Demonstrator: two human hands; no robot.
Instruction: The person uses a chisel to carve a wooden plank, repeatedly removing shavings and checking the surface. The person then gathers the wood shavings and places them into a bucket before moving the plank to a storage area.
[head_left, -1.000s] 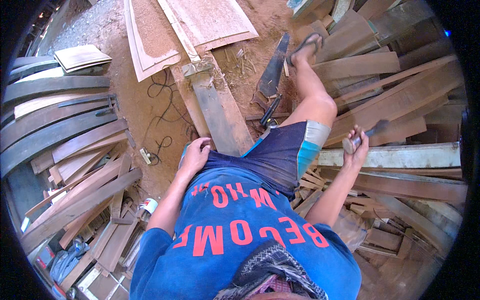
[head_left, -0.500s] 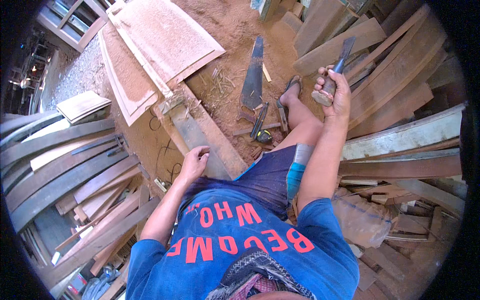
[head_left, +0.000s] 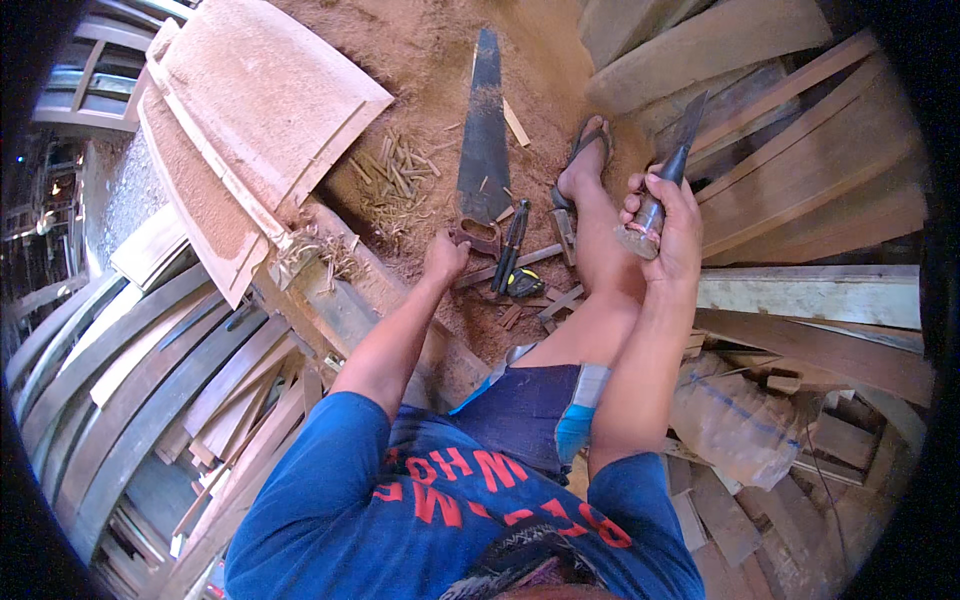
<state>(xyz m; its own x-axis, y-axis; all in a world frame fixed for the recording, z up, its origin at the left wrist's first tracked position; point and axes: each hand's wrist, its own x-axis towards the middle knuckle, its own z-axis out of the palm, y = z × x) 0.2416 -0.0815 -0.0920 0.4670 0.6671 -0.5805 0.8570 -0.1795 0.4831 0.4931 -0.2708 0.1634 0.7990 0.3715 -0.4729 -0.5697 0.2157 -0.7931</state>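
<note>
Head view: the chisel (head_left: 676, 160) was up in the right hand (head_left: 675, 215), raised clear of the ground on the person's right. Those fingers were curled round its thick handle, closed on it, with the butt (head_left: 637, 241) showing below the grip. Its long axis ran up the picture and a little to the right; the narrow blade pointed away from the body, the butt back toward it. It looked stiff and fairly compact, with some weight for its size; the edge seemed the part to spare, the handle the sound place to hold.

The saw (head_left: 485, 150) lay on the dusty ground ahead, its tip pointing away from the person and its brown handle (head_left: 480, 238) nearest. The left hand (head_left: 446, 257) was at that handle's left end, fingers bent; whether they gripped it, I could not tell. The blade looked thin, springy and light, best lifted by the handle. A black-handled tool (head_left: 512, 245) and the tape (head_left: 523, 282) lay just beside.
</note>
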